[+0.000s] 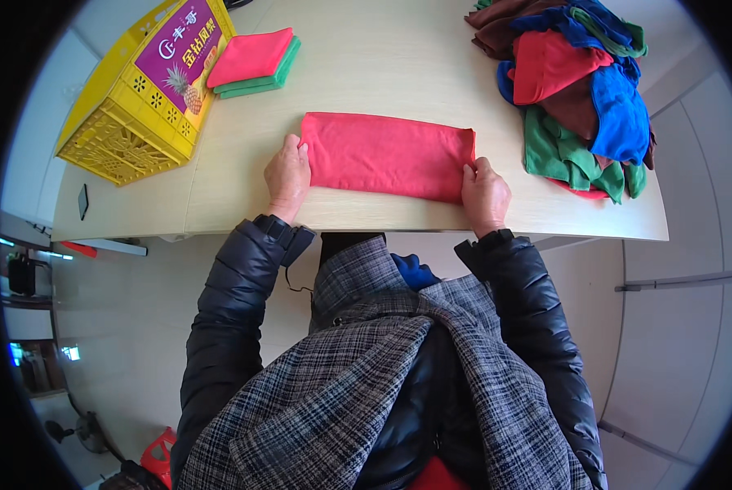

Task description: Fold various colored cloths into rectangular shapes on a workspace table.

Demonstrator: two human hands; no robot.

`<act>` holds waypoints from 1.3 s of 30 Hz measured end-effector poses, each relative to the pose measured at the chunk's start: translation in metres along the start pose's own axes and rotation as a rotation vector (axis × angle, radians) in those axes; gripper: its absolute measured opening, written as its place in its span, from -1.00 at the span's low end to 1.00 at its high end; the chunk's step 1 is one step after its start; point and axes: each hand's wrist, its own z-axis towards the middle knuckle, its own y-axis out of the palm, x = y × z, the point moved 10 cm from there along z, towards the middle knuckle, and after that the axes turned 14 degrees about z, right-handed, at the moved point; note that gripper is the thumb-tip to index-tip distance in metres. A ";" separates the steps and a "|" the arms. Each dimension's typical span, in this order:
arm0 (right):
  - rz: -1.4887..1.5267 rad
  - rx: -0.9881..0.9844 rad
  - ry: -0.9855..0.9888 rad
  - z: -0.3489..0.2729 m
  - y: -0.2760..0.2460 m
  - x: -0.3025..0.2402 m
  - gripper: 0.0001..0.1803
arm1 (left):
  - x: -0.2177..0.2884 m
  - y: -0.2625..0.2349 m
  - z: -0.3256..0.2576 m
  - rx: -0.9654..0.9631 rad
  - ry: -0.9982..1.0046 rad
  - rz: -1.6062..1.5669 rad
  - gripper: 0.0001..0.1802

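Red microfibre cloth (pixel 386 155), folded into a long flat rectangle, lies on the pale wooden table (pixel 398 57) just ahead of us, and we take it as our landmark. Our left hand (pixel 287 174) presses on its left end, fingers flat and curled over the edge; our right hand (pixel 485 193) rests at its near right corner, fingers bent, pinching or pinning the corner, we cannot tell which. We judge this cloth partly folded, with at least one more fold needed to match the finished ones.

Beyond the cloth to the far left, a small stack of folded cloths, red on green (pixel 253 62), sits done. Just left of that stack stands a yellow plastic crate (pixel 129 114) with a purple printed panel. To the far right of the cloth lies a loose heap of unfolded cloths in red, blue, green and brown (pixel 582 90), so most of the work looks to be left.

Left of the cloth, near the table's edge, lies a small dark flat object (pixel 83 201). Around the table we see a pale floor (pixel 684 327).
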 end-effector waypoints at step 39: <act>0.184 -0.005 0.087 0.002 0.004 0.011 -0.65 | 0.003 -0.008 -0.011 -0.027 0.038 0.023 -0.64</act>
